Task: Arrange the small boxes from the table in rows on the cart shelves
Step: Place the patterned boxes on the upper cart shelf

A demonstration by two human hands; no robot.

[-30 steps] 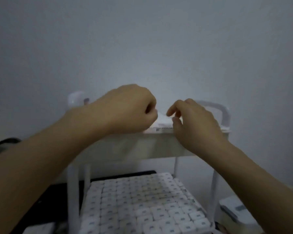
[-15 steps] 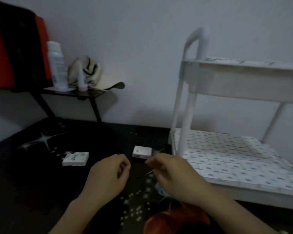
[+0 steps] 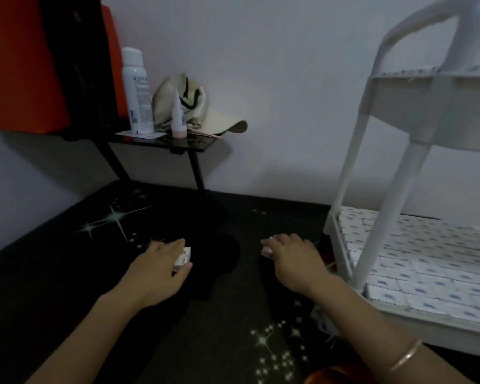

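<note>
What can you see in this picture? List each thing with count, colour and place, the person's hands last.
small boxes: two, white, on the table, one per hand
shelved boxes: many, white, rows on lower cart shelf
cart: one, white, right
table: one, black with stars, foreground
side stand: one, black, back left
spray can: one, white, on the stand
dropper bottle: one, whitish, on the stand
cap: one, beige, on the stand
red-and-black object: one, top left
bangle: one, gold, right wrist
left hand: pinches one box
right hand: holds the other
</note>
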